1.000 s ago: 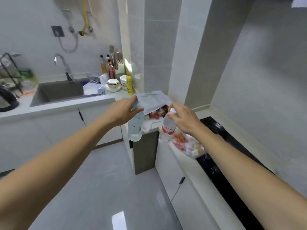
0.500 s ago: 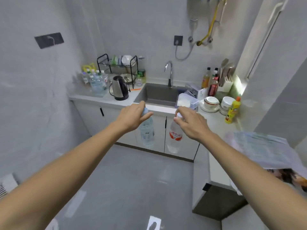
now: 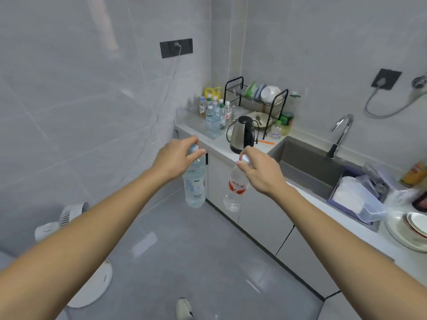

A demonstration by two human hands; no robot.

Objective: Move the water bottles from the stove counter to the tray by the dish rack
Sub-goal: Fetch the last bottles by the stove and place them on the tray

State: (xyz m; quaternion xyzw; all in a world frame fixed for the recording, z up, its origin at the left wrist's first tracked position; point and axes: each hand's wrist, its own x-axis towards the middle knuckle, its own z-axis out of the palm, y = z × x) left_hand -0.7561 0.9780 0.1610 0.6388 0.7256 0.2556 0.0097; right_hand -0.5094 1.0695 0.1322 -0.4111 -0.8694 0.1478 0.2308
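Above the grey floor point(image 3: 208, 262), in front of the cabinets, both arms reach forward, each hand carrying a bottle by its top. The left hand point(image 3: 175, 159) curls its fingers round the cap and neck of the blue bottle point(image 3: 194, 188), which hangs nearly upright below it, clear with pale blue print. The right hand point(image 3: 261, 172) pinches the white cap of the red bottle point(image 3: 235, 192), which hangs tilted, its base swung toward the left, with a red and white label round its middle. The two bottles hang near each other, apart, both clear of the bench point(image 3: 219, 144) and lower than its edge.

Beyond the hands, on the bench, a steel kettle point(image 3: 242, 135) with a black lid stands near the front edge. Behind and left of it, in the corner, a clear tray point(image 3: 213, 134) holds a cluster of standing bottles point(image 3: 216, 112) with white and green caps. Just right of that cluster stands the black wire rack point(image 3: 256, 105), with bowls and plates on its tiers. A green bottle and a small clear jar stand beside the rack's right end. Farther right the sink point(image 3: 309, 167) is set into the bench, a curved tap point(image 3: 342, 132) behind it. A clear tub point(image 3: 355, 199) sits at the sink's right end, and stacked plates point(image 3: 413, 229) lie at the frame's right edge.
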